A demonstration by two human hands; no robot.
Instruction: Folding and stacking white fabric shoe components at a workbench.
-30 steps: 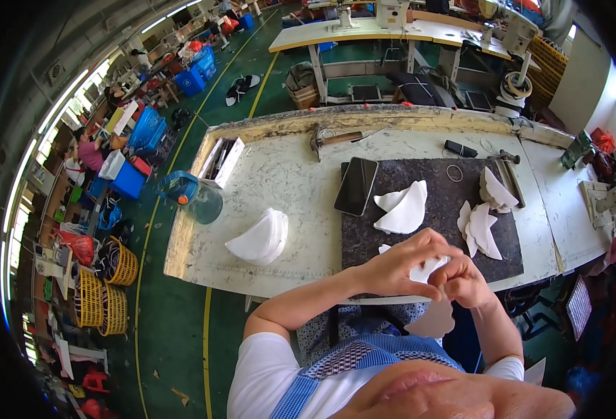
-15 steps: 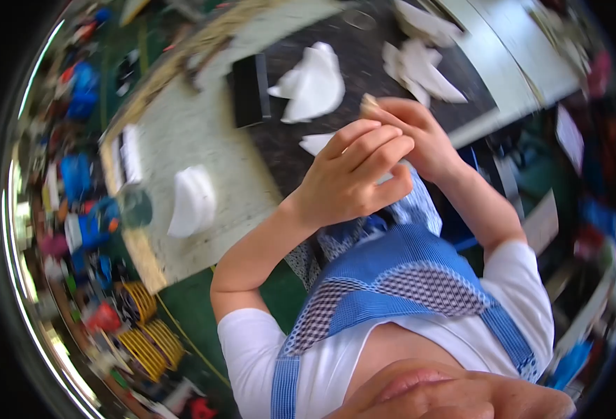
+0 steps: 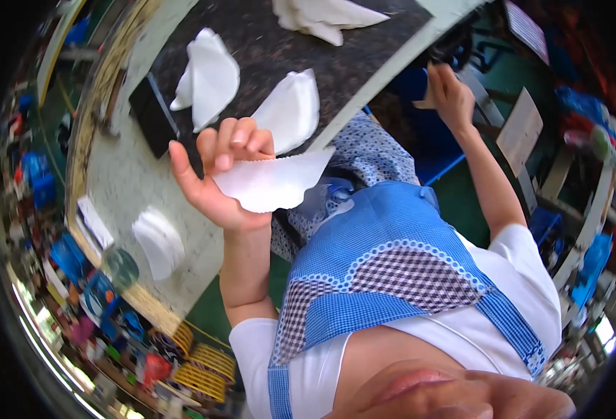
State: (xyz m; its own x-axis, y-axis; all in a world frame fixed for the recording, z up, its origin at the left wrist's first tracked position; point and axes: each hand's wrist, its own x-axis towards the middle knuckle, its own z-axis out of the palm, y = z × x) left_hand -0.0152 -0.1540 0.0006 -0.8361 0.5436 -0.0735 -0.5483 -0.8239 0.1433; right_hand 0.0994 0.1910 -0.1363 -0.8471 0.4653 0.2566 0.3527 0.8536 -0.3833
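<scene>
My left hand (image 3: 228, 178) is raised above the near edge of the table, its fingers curled over one end of a white curved piece (image 3: 273, 183) with a wavy lower edge. The thumb of that hand points away from the piece. Off to the right, my right hand (image 3: 453, 98) is closed on a small beige scrap (image 3: 427, 96), beside the table and above a blue bin (image 3: 434, 164). Just beyond my left hand a stack of white curved pieces (image 3: 295, 112) lies on the dark board (image 3: 266, 52), with another white stack (image 3: 210, 77) to its left.
More white pieces (image 3: 329, 17) lie at the far side of the board. On the pale tabletop (image 3: 200, 241) are a white stack (image 3: 158, 241), a black flat box (image 3: 153, 115), a hammer (image 3: 105, 124) and a clear round jar (image 3: 119, 269). A tan panel (image 3: 519, 133) stands at right.
My hands were together over the table and are now apart. My right hand has moved right, beyond the table edge, with the scrap. The white piece in my left hand now shows. The view has shifted.
</scene>
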